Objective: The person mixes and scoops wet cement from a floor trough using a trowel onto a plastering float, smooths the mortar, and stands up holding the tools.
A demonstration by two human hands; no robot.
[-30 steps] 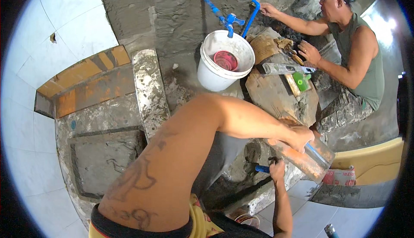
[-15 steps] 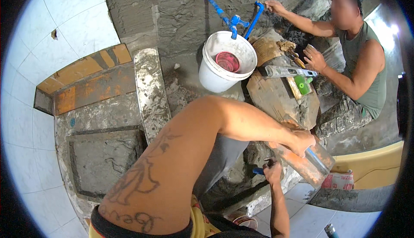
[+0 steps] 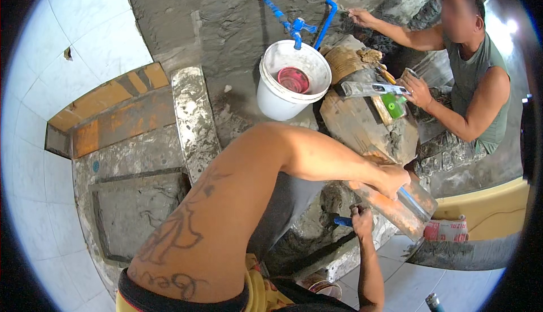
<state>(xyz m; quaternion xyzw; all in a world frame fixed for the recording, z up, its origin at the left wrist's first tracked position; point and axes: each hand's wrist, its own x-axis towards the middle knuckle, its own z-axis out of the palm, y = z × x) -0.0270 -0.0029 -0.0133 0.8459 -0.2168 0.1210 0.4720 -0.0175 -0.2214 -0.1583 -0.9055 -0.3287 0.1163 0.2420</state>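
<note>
My tattooed left arm crosses the middle, and my left hand (image 3: 392, 181) is closed on a long rectangular plastering trowel (image 3: 383, 200). Its metal plate is smeared orange and grey, with a blue strip along it. Just below, my right hand (image 3: 362, 221) grips a blue-handled tool (image 3: 343, 221) over wet grey mortar (image 3: 308, 232); its working end I cannot make out. Beyond my arm, a white bucket (image 3: 270, 98) holds a pink container (image 3: 293, 79). A spirit level (image 3: 370, 89) and a green-handled block (image 3: 393, 107) lie on a mortar-smeared board (image 3: 356, 121).
A co-worker (image 3: 479, 89) squats at the far right, one hand at the wall. Blue pipes with a tap (image 3: 296, 26) project above the bucket. At left lie a recessed mortar-filled square (image 3: 141, 210) and a raised ledge (image 3: 195, 114). A yellow basin-like shape (image 3: 492, 213) stands at right.
The view has shifted slightly. Both my hands keep their grips, with the trowel's angle slightly changed. The co-worker's nearer hand has moved closer to the spirit level.
</note>
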